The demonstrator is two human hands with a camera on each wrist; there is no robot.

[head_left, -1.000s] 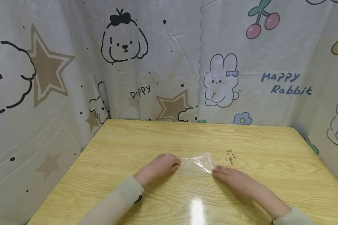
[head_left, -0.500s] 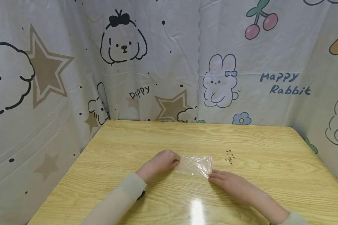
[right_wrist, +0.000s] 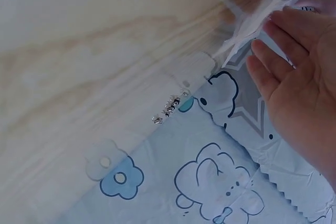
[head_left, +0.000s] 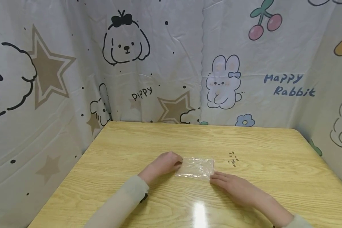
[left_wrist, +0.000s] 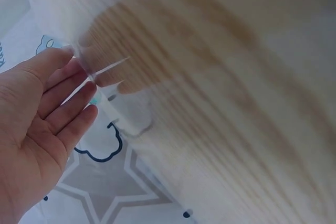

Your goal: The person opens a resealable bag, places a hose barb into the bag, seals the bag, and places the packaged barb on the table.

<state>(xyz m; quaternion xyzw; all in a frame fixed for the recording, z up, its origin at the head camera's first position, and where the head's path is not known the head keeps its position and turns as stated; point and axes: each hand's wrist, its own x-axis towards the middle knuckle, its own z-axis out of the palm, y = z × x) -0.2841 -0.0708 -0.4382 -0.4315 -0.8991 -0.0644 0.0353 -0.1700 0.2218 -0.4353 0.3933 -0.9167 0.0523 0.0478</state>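
Observation:
A clear plastic zip bag [head_left: 195, 167] lies flat on the wooden table between both hands. My left hand [head_left: 165, 163] pinches its left end between thumb and fingers, which the left wrist view shows at the bag's edge. At the near right corner, my right hand [head_left: 236, 186] holds the bag by thumb and fingertips; its other fingers are nearly straight. Right of the bag lie several small shiny metal pieces [head_left: 232, 160], loosely scattered. They also appear as a small row of metal pieces [right_wrist: 169, 107] in the right wrist view, too small to name exactly.
The yellow wood-grain table [head_left: 148, 136] has a patterned curtain [head_left: 159, 63] behind it and at both sides. Light reflects off the table's near middle. Pale sleeves cover both forearms.
Both hands have shifted slightly, the right one toward the near left, taking the bag's right end along. The bag now looks flatter and straighter. The metal pieces have not moved.

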